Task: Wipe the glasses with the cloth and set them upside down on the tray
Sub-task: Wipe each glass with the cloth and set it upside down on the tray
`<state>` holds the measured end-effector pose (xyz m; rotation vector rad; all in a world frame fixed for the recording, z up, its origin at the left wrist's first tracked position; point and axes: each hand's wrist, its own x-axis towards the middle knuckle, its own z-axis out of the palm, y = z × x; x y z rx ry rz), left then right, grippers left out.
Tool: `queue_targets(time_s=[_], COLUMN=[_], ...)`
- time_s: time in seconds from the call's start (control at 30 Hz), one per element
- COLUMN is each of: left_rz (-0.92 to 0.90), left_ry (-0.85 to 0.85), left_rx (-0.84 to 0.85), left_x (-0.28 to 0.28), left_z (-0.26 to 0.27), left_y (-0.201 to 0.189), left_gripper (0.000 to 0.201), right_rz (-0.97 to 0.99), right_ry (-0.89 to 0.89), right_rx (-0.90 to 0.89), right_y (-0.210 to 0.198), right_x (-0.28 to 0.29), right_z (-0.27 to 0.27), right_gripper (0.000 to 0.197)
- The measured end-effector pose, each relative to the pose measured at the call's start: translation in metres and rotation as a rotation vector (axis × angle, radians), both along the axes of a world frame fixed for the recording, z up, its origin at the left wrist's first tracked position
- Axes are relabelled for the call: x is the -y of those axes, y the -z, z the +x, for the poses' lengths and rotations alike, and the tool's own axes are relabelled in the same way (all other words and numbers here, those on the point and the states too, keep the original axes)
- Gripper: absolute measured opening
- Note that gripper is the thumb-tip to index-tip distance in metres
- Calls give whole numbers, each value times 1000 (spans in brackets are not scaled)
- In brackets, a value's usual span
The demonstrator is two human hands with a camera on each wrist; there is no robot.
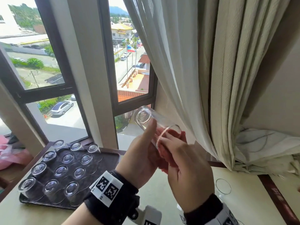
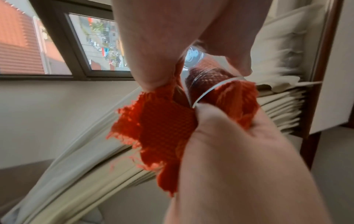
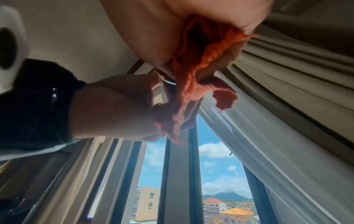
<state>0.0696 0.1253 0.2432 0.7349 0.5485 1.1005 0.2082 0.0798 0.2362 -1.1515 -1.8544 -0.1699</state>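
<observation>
A clear glass (image 1: 150,123) is held tilted above the table, base toward the window. My left hand (image 1: 142,148) grips its side. My right hand (image 1: 183,161) grips a red-orange cloth (image 1: 165,143), and part of the cloth is stuffed into the glass mouth. From the left wrist, the cloth (image 2: 162,124) fills the glass (image 2: 203,72), with the right hand (image 2: 239,159) below it. The right wrist view shows the cloth (image 3: 191,84) hanging between the right hand (image 3: 153,30) and the left hand (image 3: 114,106). Several glasses (image 1: 60,170) stand upside down on the dark tray (image 1: 113,159).
One more glass (image 1: 223,186) stands upright on the pale table (image 1: 154,192) to the right of my hands. Curtains (image 1: 227,78) hang close behind the held glass. The window (image 1: 53,62) is behind the tray. A pink bag (image 1: 9,153) lies far left.
</observation>
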Motion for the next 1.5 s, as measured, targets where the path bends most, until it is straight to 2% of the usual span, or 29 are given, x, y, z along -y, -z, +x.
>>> queue_targets(time_s=[0.1,0.2,0.27,0.33,0.43,0.47,0.53,0.6,0.67,0.7,0.77,0.8,0.83,0.87,0.9,0.93,1.0,1.03,1.07,1.13,1.17,1.2,1.23,1.33,1.37,1.4,1.43,1.47,1.5], left_rz=[44,67,103,152,194,213,245,237,176,164,169,182,192,195,190,170,126,132,149,163,164,167,166,131,141,164,182,190,176], left_ry=[-39,-43,-31,1,26,29,32,10,-7,2,26,46,63,78,80,70,24,12,7,-11,-27,-37,-47,-30,-16,7,32,50,53], left_rx=[-61,-59,-103,-179,-240,-242,-262,-233,-155,-122,-107,-107,-101,-92,-98,-114,-182,-222,-268,-329,-333,-318,-287,-149,-126,-107,-93,-86,-84], left_x=[1,0,-1,1,2,1,-1,-2,-1,0,1,1,1,0,-2,-4,-7,-8,-9,-8,-7,-7,-7,-8,-8,-8,-8,-9,-9], left_z=[1,-2,-3,-2,0,-1,-3,-3,-2,-1,-1,-1,-1,-2,-2,-2,-2,-2,-1,0,0,1,1,-2,-3,-4,-5,-6,-7], left_y=[-1,0,3,5,3,2,-1,0,-1,-3,-4,-6,-7,-6,-6,-6,-7,-5,-4,-2,-2,-1,-1,1,2,3,4,5,7], left_gripper=[80,88,81,74,57,47,32,52,84,88,83,81,78,74,71,72,75,69,61,50,50,54,61,78,85,89,90,90,88], right_rz=[-114,-351,-473,-525,-553,-580,-649,-756,-901,-978,-1123,-1164,-1166,-1128,-1048,-908,-570,-477,-432,-445,-497,-550,-630,-1079,-1188,-1249,-1266,-1260,-1216], right_ry=[-50,-142,-157,-117,-27,-19,-46,-234,-500,-642,-885,-945,-954,-902,-799,-658,-330,-187,-56,28,-34,-142,-282,-809,-961,-1064,-1125,-1140,-1065], right_rx=[68,158,210,273,356,357,308,3,-469,-706,-1139,-1270,-1295,-1195,-994,-708,-19,266,429,502,431,280,43,-933,-1183,-1347,-1423,-1446,-1341], right_y=[-13,-24,-27,-30,-38,-38,-37,-36,-35,-35,-35,-34,-33,-30,-28,-24,-16,-15,-14,-14,-16,-16,-15,-18,-16,-15,-13,-11,-12], right_x=[2,11,13,11,8,8,7,7,4,3,5,6,6,5,3,0,-8,-10,-13,-16,-15,-15,-16,-20,-20,-19,-17,-17,-17], right_z=[1,3,5,6,4,3,2,6,14,16,16,15,14,12,11,10,13,14,13,9,8,8,8,12,14,15,14,12,8], right_gripper=[45,69,76,70,38,36,46,59,72,75,76,74,70,65,63,63,71,76,78,74,76,80,82,69,67,67,68,70,69])
